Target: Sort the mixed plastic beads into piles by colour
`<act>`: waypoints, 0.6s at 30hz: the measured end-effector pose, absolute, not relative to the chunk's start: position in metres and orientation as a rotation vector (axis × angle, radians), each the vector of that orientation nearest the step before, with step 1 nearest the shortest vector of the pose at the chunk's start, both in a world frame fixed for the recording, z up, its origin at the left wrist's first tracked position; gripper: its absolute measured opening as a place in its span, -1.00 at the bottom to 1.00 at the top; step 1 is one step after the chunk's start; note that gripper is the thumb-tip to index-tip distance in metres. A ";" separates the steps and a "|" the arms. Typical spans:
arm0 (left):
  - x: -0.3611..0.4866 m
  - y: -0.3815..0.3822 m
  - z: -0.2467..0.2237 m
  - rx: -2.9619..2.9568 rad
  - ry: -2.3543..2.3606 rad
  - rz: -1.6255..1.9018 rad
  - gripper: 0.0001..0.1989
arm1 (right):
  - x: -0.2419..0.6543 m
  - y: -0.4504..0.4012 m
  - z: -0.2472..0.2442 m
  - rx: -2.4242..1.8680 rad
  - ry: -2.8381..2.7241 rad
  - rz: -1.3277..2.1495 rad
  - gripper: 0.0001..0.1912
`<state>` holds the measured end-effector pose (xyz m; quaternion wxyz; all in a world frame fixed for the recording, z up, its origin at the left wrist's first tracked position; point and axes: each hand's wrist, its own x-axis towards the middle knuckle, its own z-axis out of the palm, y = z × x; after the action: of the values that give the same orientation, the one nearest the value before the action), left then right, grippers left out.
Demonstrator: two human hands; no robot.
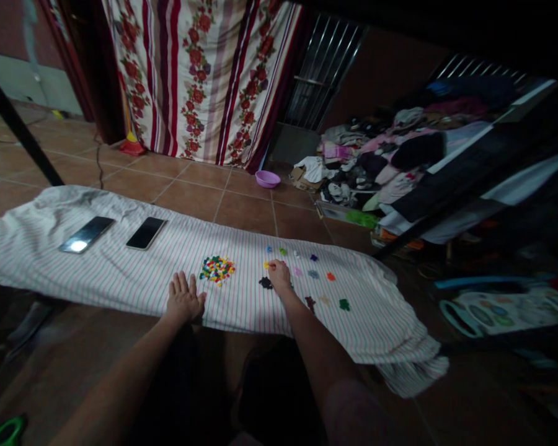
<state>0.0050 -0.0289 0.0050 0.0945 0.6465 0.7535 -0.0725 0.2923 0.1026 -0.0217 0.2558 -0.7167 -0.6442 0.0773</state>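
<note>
Striped cloth (134, 279) underlies the flat, loose left hand (184, 298); right hand (280, 276) touches yellow bits (266, 265), grip unclear

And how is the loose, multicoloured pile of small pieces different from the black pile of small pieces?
The multicoloured pile of small pieces mixes red, yellow and green; the black pile of small pieces shows one colour. The multicoloured pile spreads wider; the black pile is smaller. Both lie on the white striped cloth.
</note>
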 end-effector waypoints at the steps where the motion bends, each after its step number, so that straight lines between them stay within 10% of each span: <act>1: 0.005 -0.029 0.004 1.914 2.233 -0.207 -0.27 | 0.293 0.103 -0.022 -1.934 -1.741 0.214 -0.76; 18: 0.005 -0.030 0.001 1.921 2.265 -0.108 -0.28 | 0.296 0.094 -0.016 -1.915 -1.601 0.357 -0.70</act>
<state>0.0046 -0.0303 0.0013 0.0850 0.6441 0.7594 -0.0362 0.2957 0.0941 -0.0159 0.3050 -0.7232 -0.6048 0.1348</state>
